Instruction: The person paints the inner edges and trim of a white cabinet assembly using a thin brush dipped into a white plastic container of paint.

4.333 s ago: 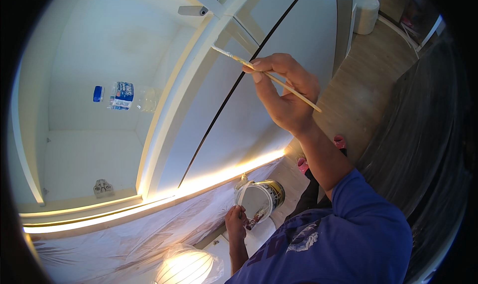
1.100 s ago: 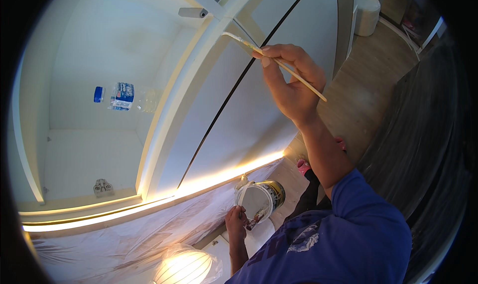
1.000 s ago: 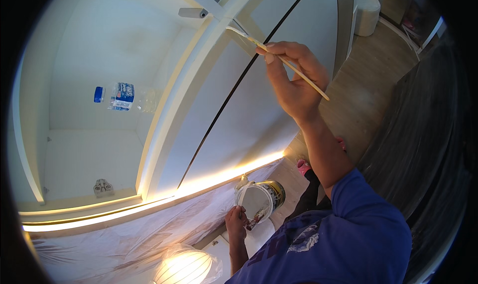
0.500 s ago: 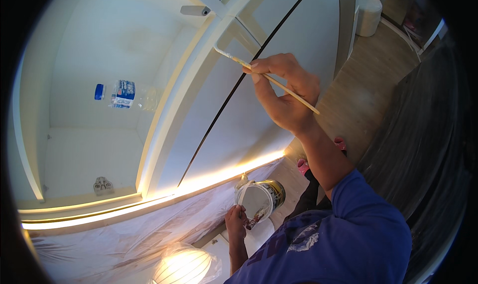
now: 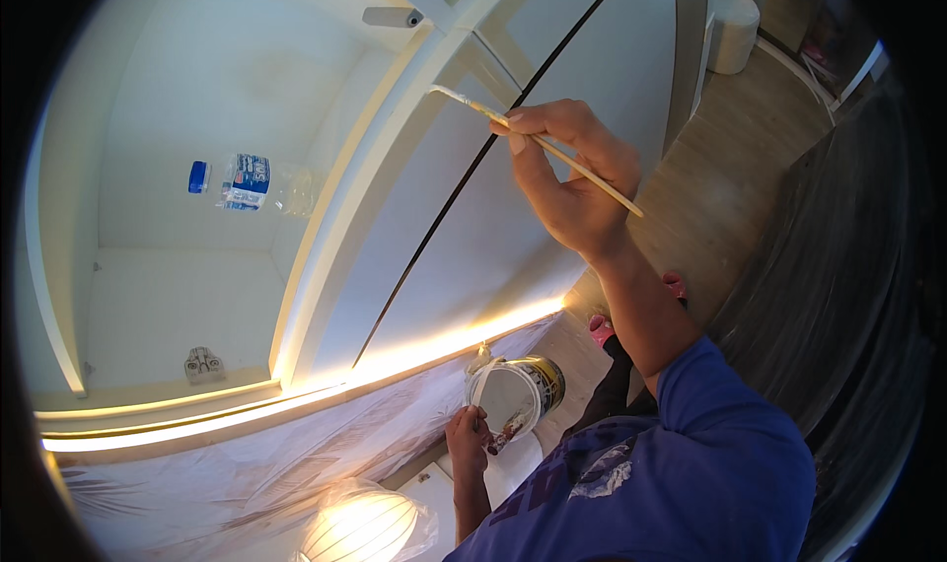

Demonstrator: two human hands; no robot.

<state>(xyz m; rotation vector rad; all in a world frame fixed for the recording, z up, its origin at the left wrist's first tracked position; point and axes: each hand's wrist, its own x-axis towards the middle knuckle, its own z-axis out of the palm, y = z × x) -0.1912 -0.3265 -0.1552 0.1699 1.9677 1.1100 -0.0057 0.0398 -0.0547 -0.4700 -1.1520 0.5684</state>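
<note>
— Right hand [image 5: 572, 182] now? 
— Pinching a thin pale wooden-handled paintbrush [image 5: 538, 145], bristles touching the white cabinet frame [image 5: 395, 168] at 11 o'clock of the hand; lower along the frame than a second ago.
— Left hand [image 5: 469, 444]? 
— Unmoved, closed on the rim of a round open paint can [image 5: 513, 394] at 6 o'clock, above the plastic-sheeted floor [image 5: 247, 473].
— Elsewhere? 
— Clear plastic bottle with blue cap [image 5: 247, 180] lying inside the cabinet at 9 o'clock.
</note>
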